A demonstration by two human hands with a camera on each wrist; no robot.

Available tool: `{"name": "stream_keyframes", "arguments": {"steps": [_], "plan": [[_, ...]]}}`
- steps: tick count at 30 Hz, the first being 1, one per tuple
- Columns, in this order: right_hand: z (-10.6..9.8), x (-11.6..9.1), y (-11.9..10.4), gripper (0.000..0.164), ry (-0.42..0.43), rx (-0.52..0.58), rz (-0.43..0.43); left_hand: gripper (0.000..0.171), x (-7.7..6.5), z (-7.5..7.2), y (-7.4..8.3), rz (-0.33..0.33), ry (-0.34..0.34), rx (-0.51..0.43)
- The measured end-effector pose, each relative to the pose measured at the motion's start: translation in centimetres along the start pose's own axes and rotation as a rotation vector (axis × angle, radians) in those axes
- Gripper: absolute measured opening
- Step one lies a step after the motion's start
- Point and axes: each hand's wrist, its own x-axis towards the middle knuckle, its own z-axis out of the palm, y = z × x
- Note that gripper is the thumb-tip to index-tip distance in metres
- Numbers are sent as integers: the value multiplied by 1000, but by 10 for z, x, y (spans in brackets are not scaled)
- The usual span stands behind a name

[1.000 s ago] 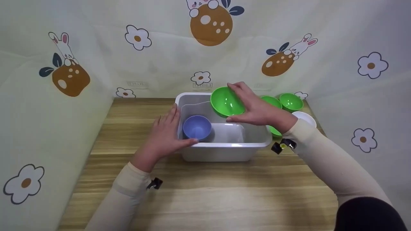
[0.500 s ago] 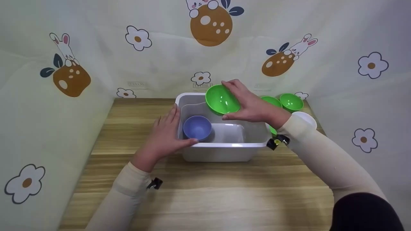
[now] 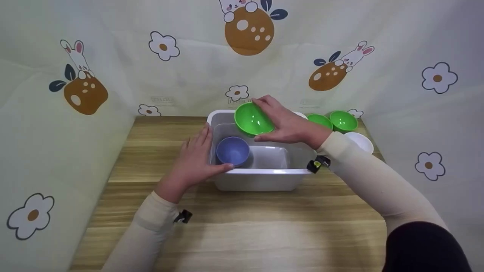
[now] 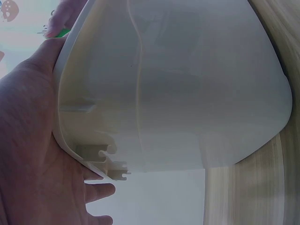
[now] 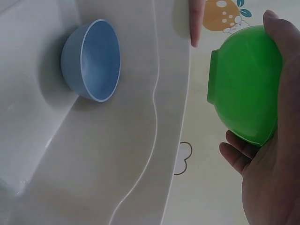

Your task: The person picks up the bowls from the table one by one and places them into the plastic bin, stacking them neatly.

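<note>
My right hand (image 3: 289,122) grips a green bowl (image 3: 251,117) by its side, thumb and fingers spread across the rim, above the far part of a white plastic bin (image 3: 257,182). In the right wrist view this green bowl (image 5: 248,84) shows its outer wall and foot, higher than the bin's edge. A blue bowl (image 3: 232,151) stands upright inside the bin at the left end. My left hand (image 3: 189,162) rests on the bin's left corner, fingers straight along the left rim and thumb over the front rim. The left wrist view shows the bin's outer wall (image 4: 187,93) beside that palm.
Right of the bin, two green bowls (image 3: 343,121) and a white bowl (image 3: 361,142) sit at the back right of the wooden table (image 3: 151,158), partly behind my right arm. A patterned cloth wall (image 3: 196,75) encloses the table at the back and sides.
My right hand has carried the green bowl leftward over the bin. The right forearm now covers a green bowl seen earlier beside the bin. My left hand has kept its place.
</note>
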Motion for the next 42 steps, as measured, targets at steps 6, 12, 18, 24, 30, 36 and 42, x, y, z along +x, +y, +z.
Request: {"name": "stream_keyframes", "arguments": {"steps": [6,12,18,24,30,36,42], "plan": [[6,6,2,120,-32,-45,3,144,0,0,1,1,0,-3],[8,14,3,118,-48,-98,-1,143,0,-1,1,3,5,-15],[11,23,4,118,-54,-116,-36,145,-1,-2,2,5,5,-21],[15,28,5,121,-69,-128,-31,146,-1,-2,2,-3,-3,-10],[25,30,7,118,-98,-145,-36,146,0,0,1,-8,-9,0],[40,33,11,120,-124,-137,-51,144,-1,1,0,-12,-8,-4],[52,36,13,111,-140,-125,-87,143,-1,0,0,-9,-7,-10]]}}
